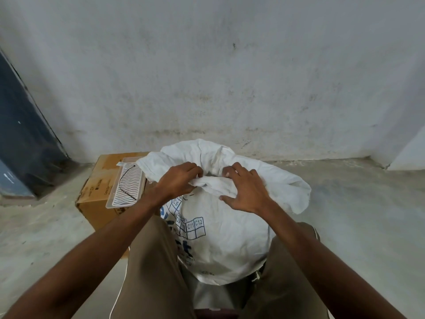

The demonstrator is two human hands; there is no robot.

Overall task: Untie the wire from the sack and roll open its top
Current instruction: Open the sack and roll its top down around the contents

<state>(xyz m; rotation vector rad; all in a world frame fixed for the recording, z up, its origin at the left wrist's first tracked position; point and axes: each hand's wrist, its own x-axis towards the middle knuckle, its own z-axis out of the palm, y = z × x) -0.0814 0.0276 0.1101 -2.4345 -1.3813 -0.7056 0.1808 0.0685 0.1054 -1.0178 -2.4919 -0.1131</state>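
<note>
The white sack [226, 229] carries a blue printed grid on its near side, and two of its cells read "C11" and "C12", with "C5" in a cell higher up beside the left hand [178, 181]; the larger blue letters below and to the left of the grid are creased and partly hidden, so they cannot be read. The cardboard box [99, 192] bears small dark print on its top face, too small to make out.
</note>
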